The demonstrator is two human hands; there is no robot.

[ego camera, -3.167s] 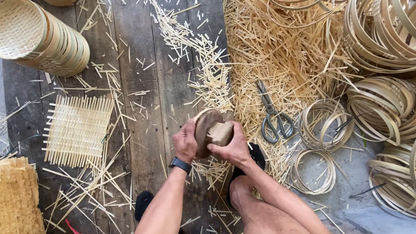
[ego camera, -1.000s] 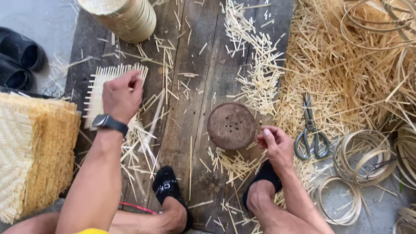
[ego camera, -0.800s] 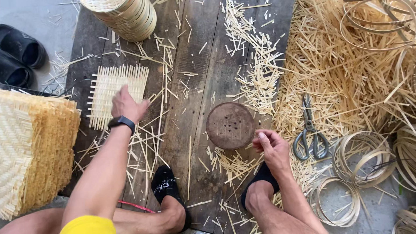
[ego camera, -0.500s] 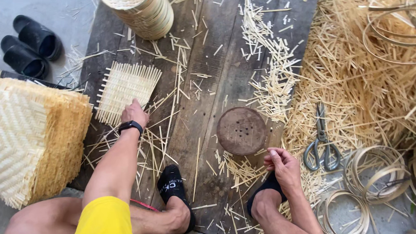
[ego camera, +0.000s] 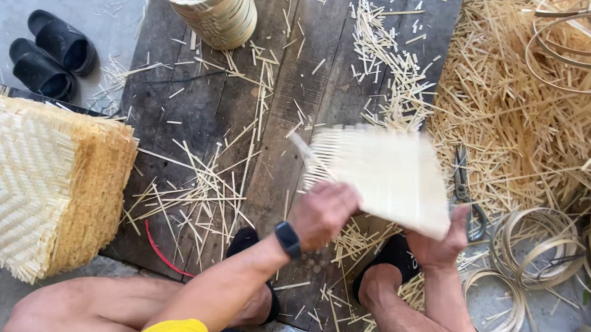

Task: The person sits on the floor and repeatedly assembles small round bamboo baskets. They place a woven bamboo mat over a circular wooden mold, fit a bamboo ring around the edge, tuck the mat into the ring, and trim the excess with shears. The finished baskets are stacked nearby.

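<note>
Woven bamboo mat [ego camera: 382,175], a pale square of flat strips with loose ends fringing its edges, is held up above the dark wooden planks [ego camera: 193,104], blurred and tilted, between both hands. The left hand [ego camera: 323,214], with a black watch [ego camera: 287,239] on its wrist, is curled around the mat's lower left edge, fingers pressed onto the weave. The right hand [ego camera: 445,242] pinches the mat's lower right corner, thumb on top of the strips. Just right of the mat lie scissors [ego camera: 465,192] on the planks' edge, with coiled bamboo hoops [ego camera: 531,248] beside them and a heap of straw-coloured splints [ego camera: 525,109] behind. A stack of woven mats [ego camera: 44,183] sits at the left, 2 black sandals [ego camera: 51,54] above it on the concrete, and a stack of round baskets [ego camera: 219,13] at the top. Loose splints [ego camera: 197,190] scatter across the planks.
</note>
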